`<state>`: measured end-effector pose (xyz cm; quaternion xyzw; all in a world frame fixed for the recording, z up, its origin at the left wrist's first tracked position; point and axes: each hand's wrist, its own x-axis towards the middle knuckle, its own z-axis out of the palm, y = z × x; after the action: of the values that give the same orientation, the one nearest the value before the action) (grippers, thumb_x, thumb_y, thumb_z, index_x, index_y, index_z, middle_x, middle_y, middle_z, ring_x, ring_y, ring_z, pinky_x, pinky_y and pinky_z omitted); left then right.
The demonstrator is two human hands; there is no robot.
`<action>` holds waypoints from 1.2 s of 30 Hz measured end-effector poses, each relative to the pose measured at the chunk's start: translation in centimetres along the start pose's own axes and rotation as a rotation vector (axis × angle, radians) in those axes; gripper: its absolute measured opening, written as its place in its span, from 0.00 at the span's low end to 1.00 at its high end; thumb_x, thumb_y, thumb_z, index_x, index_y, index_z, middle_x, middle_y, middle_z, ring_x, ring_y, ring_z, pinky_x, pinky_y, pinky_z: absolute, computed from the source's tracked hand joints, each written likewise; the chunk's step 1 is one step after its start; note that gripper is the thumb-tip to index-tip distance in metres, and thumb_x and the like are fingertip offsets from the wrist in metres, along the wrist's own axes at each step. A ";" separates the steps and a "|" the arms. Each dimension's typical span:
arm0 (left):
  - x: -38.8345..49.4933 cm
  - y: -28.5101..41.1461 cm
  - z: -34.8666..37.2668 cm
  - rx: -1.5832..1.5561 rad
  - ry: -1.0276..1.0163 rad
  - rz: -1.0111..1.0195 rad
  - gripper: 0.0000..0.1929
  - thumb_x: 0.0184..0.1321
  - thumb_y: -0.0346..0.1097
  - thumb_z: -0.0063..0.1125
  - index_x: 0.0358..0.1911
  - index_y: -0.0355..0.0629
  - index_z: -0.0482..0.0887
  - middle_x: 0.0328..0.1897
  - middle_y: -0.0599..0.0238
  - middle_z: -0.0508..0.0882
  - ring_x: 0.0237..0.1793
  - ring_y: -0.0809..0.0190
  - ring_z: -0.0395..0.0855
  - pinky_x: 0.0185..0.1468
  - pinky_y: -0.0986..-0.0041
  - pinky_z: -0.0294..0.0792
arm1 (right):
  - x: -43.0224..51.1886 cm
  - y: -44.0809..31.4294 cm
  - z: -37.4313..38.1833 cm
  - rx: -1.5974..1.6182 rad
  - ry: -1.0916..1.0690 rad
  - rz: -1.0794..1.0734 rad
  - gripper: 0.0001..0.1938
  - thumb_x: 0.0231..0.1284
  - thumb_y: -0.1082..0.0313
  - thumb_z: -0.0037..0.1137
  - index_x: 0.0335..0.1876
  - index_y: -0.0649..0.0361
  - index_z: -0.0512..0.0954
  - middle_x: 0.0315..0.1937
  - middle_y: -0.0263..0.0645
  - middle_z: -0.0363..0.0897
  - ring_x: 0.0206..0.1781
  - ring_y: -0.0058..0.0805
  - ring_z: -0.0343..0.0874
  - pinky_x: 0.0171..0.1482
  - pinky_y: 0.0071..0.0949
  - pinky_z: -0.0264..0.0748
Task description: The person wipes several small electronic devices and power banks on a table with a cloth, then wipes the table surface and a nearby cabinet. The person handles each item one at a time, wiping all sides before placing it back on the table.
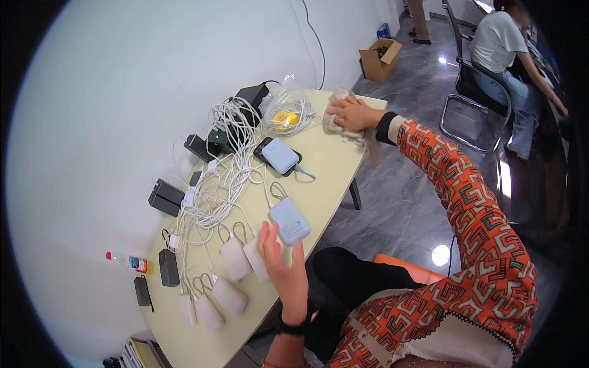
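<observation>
My right hand (355, 113) lies on a crumpled beige cloth (332, 123) at the far right corner of the pale yellow table (326, 161); whether the fingers grip it cannot be told. My left hand (284, 262) is held above the near edge, fingers apart and holding nothing. Just beyond its fingertips lies a light blue power bank (290, 221) with a cable loop. Several off-white power banks (235, 258) lie to its left. Farther back, another blue power bank (280, 156) rests on a black phone-like device (262, 146).
Tangled white cables (221, 193) and black adapters (166, 198) run along the wall side. A clear bag (289, 103) holds cable and a yellow item. A bottle (131, 263) stands at the left. Beyond are a cardboard box (380, 65) and a seated person (499, 50).
</observation>
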<state>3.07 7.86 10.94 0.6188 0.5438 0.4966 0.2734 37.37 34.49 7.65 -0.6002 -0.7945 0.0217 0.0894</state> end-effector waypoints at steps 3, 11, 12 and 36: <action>-2.9 0.5 -3.4 -0.099 -0.288 -0.059 0.22 0.59 0.25 0.59 0.59 0.38 0.77 0.63 0.55 0.78 0.64 0.55 0.75 0.66 0.67 0.66 | 2.6 1.6 0.5 0.013 -0.014 0.095 0.27 0.69 0.48 0.40 0.71 0.43 0.66 0.74 0.41 0.57 0.75 0.51 0.51 0.74 0.56 0.46; -16.1 -10.2 -9.7 -0.102 -0.488 -0.475 0.15 0.68 0.30 0.54 0.56 0.37 0.80 0.53 0.58 0.85 0.55 0.61 0.81 0.60 0.72 0.71 | 7.5 4.6 -0.4 -0.242 -0.194 0.001 0.26 0.71 0.50 0.39 0.71 0.50 0.65 0.72 0.47 0.58 0.73 0.54 0.57 0.72 0.53 0.53; -18.3 -12.7 -10.4 -0.097 -0.412 -0.610 0.15 0.69 0.31 0.54 0.56 0.37 0.80 0.53 0.58 0.85 0.54 0.61 0.81 0.60 0.72 0.71 | 7.9 4.9 -0.3 -0.284 -0.200 -0.010 0.25 0.71 0.51 0.40 0.69 0.51 0.68 0.71 0.47 0.60 0.72 0.54 0.59 0.71 0.53 0.55; -36.2 -27.7 -13.6 -0.090 0.632 -1.002 0.16 0.72 0.43 0.52 0.50 0.37 0.80 0.35 0.62 0.85 0.32 0.68 0.80 0.36 0.77 0.73 | 15.5 10.2 3.0 -0.267 -0.122 -0.066 0.15 0.66 0.65 0.43 0.37 0.70 0.78 0.39 0.56 0.82 0.45 0.56 0.82 0.47 0.47 0.79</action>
<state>-17.33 -21.93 -20.01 0.0966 0.8032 0.4896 0.3254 42.46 52.35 5.09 -0.5781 -0.8135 -0.0506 -0.0391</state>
